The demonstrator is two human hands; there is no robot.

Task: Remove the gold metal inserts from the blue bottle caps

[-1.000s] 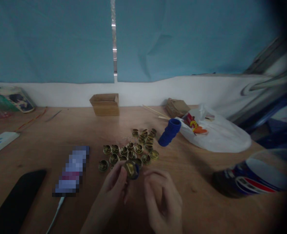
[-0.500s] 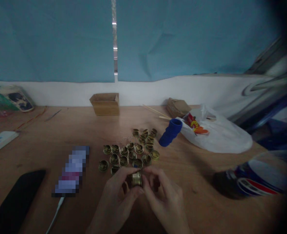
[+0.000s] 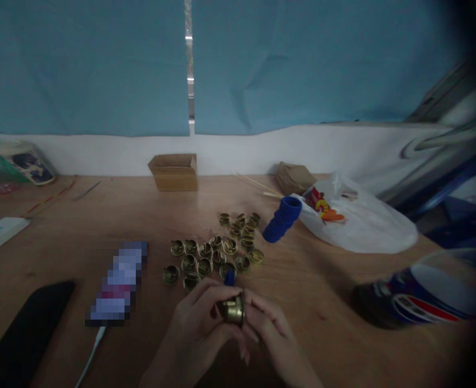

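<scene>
Between my hands is a small round brass part (image 3: 235, 309), cup-like with a flared rim on its right side. My left hand (image 3: 200, 320) pinches its body between fingers and thumb. My right hand (image 3: 272, 328) has its fingers closed at the rim side; the contact is partly hidden. Just beyond my fingers a small blue piece (image 3: 229, 278) shows, partly covered. Several similar brass parts (image 3: 204, 267) stand in a loose group on the wooden table (image 3: 319, 302), most with open tops and something narrow inside. Right of them leans a stack of blue rings (image 3: 282, 220).
A small open cardboard box (image 3: 175, 175) and a brown paper packet (image 3: 294, 178) stand by the wall. A white plastic bag (image 3: 371, 226) lies at right, above a Pepsi bottle (image 3: 419, 296). At left are a phone (image 3: 119, 285) with cable and a dark flat object (image 3: 30, 326).
The brass part has been turned, its flared rim now facing right, and sits slightly farther right. My right fingers have shifted around it. The blue piece beyond my hands shows more.
</scene>
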